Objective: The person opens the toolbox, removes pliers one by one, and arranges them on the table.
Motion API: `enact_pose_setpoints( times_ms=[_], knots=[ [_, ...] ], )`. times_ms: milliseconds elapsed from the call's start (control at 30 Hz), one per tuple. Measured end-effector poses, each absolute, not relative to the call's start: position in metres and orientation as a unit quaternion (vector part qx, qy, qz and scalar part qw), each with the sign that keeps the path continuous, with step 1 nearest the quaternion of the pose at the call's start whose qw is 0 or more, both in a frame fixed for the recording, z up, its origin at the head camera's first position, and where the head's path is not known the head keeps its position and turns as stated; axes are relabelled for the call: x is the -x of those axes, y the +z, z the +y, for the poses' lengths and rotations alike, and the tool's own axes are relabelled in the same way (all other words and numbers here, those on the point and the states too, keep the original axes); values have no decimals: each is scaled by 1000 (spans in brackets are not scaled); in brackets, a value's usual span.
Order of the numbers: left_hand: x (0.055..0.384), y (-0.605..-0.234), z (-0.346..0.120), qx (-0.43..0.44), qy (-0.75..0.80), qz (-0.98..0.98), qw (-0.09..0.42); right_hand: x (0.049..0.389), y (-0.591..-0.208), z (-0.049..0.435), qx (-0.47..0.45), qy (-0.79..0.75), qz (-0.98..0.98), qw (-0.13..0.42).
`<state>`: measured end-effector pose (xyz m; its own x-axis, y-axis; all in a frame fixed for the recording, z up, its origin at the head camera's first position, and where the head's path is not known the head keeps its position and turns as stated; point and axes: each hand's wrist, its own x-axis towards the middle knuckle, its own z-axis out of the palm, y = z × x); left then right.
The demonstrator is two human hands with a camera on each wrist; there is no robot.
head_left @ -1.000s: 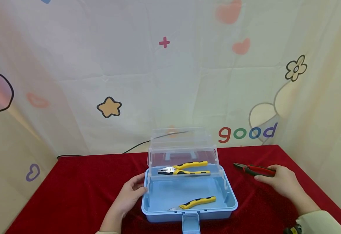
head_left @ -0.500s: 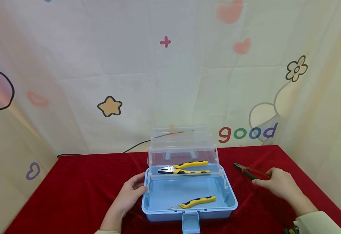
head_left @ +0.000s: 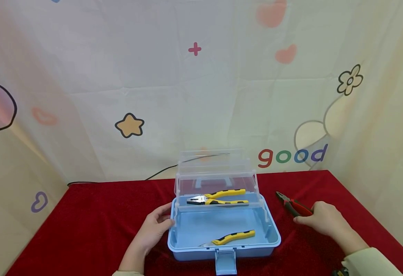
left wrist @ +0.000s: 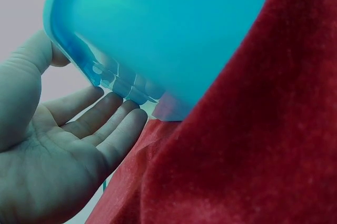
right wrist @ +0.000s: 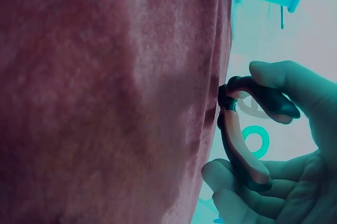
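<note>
A light-blue toolbox [head_left: 218, 251] with its clear lid [head_left: 218, 180] raised stands in the middle of the red cloth. At its left side my left hand [head_left: 153, 230] holds the wall, thumb at the rim and fingers against the outside. My right hand [head_left: 326, 220] holds red-and-black pliers [head_left: 293, 205] by the handles, right of the box. In the right wrist view the handles [right wrist: 242, 153] stand spread between thumb and fingers. Yellow-and-black pliers [head_left: 218, 197] lie at the back of the box. Near its front lies a yellow-and-black handled tool [head_left: 233, 237], its metal end partly hidden.
A red velvet cloth [head_left: 101, 222] covers the table. Behind it hangs a pale printed curtain [head_left: 153, 76], with a dark cable [head_left: 163, 170] in front. The toolbox latch [head_left: 225, 262] hangs down at the front. Beside my right sleeve is a black-and-yellow object [head_left: 341, 272], cut off by the frame.
My right hand has shifted a little left and toward me, swinging the handles of the red-and-black pliers round so they point more steeply. The handles look further apart. My left hand stays put.
</note>
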<state>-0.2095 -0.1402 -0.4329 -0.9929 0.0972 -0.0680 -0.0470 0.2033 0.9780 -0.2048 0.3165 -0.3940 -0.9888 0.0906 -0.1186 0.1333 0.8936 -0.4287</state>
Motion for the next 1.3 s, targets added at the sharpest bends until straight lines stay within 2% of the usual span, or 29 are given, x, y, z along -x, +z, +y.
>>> enact_pose_setpoints(
  times_ms=[433, 1300],
  knots=[
    [209, -433, -140, -16, 627, 777, 56, 206, -395, 308, -72, -180, 977, 90],
    [209, -433, -140, -11, 631, 774, 54, 208, -401, 294, -55, -150, 983, 95]
  ],
)
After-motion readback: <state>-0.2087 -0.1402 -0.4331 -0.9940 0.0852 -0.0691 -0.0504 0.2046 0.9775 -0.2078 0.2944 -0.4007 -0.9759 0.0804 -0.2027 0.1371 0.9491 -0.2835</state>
